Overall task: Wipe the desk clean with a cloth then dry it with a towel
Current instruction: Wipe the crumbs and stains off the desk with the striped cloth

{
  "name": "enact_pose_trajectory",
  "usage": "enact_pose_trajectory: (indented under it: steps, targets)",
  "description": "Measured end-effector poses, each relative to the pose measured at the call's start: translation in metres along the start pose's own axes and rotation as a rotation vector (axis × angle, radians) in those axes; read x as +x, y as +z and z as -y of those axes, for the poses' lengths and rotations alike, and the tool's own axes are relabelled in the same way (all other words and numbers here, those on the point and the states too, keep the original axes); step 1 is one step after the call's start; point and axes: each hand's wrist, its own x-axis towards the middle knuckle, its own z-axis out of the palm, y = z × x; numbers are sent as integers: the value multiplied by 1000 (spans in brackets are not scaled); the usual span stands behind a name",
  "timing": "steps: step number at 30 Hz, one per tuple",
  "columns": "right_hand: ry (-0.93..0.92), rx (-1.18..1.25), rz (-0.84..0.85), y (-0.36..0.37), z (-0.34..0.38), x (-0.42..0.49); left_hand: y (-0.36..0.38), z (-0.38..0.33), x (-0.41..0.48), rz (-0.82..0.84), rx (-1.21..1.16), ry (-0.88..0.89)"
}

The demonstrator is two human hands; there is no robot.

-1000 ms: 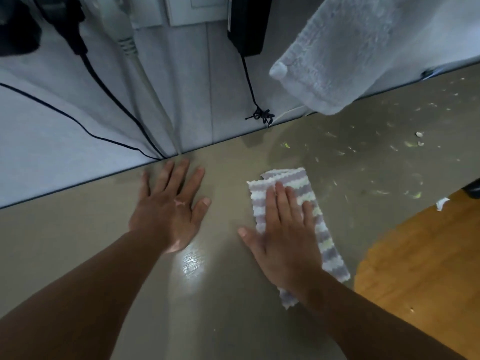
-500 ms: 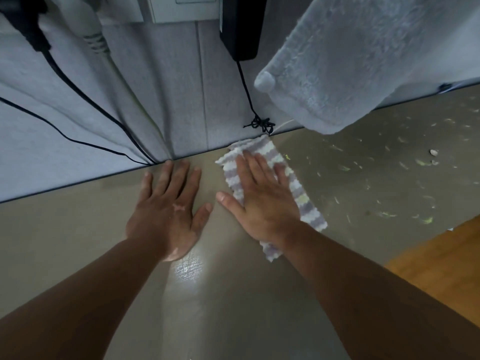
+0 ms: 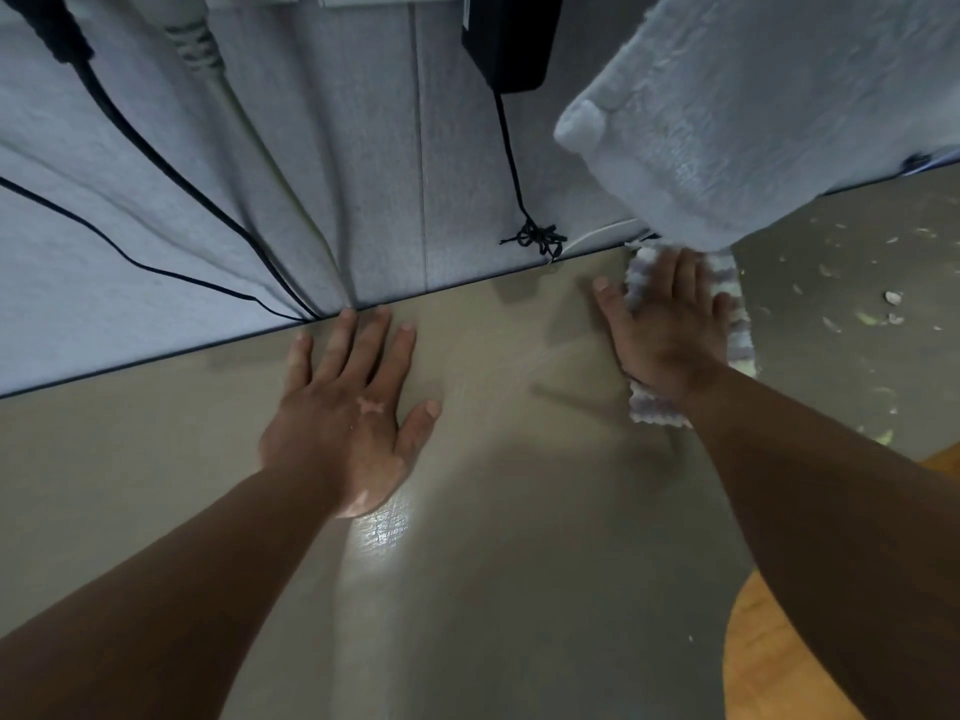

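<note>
One cloth (image 3: 653, 410) is being pressed on the desk (image 3: 519, 563), under one towel (image 3: 753, 122), by the flat right hand (image 3: 670, 335); the left hand (image 3: 343, 423) is being rested flat, apart.

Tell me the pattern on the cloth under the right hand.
Lavender, white and pale yellow stripes on the cloth, seen in the head view.

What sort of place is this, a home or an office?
Most likely an office cubicle or workstation. A grey fabric partition stands along the back of the desk, a black power adapter hangs on it, and its knotted cord dangles down to the desk's back edge.
</note>
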Motion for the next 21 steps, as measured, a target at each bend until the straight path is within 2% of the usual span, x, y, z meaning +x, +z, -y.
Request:
enact_pose_trajectory:
  steps: [2,4,10,14,17,21]
  targets:
    - [40,7,22,1,11,-11,1,0,0,-1,-3,-2]
    - [-5,-13,45,2,23,-33,1,0,0,0,-7,-4]
    - [-414,-88,147,11,56,-138,2,1,0,1,-3,-6]
    - [-654,-103,163,18,43,-187,1,2,-1,-3,-3,-3]
    - [-615,-102,168,13,33,-163,0,2,-1,1,4,1]
    - [-400,-89,106,5,34,-98,1,2,-1,-7,-2,3]
